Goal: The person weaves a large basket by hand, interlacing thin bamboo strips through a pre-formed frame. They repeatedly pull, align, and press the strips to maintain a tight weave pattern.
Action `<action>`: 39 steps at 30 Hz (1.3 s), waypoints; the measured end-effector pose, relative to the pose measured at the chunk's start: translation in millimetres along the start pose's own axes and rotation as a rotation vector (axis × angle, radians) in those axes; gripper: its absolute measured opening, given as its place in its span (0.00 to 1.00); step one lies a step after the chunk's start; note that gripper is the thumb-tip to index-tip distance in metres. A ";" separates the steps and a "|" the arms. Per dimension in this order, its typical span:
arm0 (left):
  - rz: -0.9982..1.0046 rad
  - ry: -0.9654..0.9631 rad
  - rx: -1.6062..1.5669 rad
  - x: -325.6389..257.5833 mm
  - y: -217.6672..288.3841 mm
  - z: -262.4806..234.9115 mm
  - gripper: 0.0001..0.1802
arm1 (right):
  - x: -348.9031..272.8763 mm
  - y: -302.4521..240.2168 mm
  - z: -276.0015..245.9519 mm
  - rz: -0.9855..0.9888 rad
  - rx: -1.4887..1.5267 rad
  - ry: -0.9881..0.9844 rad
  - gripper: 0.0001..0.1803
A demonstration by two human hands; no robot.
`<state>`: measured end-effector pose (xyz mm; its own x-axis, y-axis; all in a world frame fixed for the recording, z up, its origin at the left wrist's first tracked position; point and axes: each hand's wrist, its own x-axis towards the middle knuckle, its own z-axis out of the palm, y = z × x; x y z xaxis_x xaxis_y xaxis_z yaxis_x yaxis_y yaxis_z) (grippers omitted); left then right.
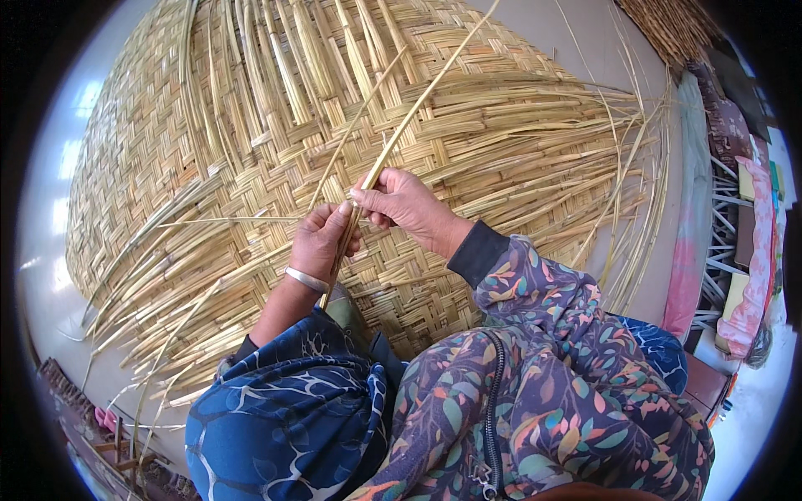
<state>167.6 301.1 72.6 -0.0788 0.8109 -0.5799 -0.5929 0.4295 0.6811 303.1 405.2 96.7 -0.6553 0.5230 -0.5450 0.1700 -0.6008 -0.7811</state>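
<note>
Both of my hands are closed on a long yellowish reed strip (pixel 411 115) that slants from my lap up to the top of the view. My left hand (pixel 322 240), with a silver bangle at the wrist, pinches its lower part between thumb and fingers. Just above and to the right, my right hand (pixel 401 200) grips the same strip with thumb and forefinger. A thinner reed (pixel 355 127) runs upward beside the left hand. Under both hands spreads a large woven reed mat (pixel 242 196), with long loose strips lying across and sticking out of the weave.
Loose reed ends fan out over the pale floor (pixel 54 242) at the left and right. A bundle of brown stalks (pixel 672 29) lies at the top right. Along the right side stands a white metal rack (pixel 725 242) with a pink patterned cloth (pixel 756 250).
</note>
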 end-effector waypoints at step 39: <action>-0.329 -0.217 0.306 -15.7 7.1 4.8 0.14 | 18.2 4.9 -48.9 -0.089 0.135 0.289 0.06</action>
<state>168.5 293.3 88.7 0.2606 0.6630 -0.7018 -0.2937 0.7469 0.5965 328.0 441.3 68.0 -0.4239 0.7154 -0.5553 0.0096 -0.6096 -0.7927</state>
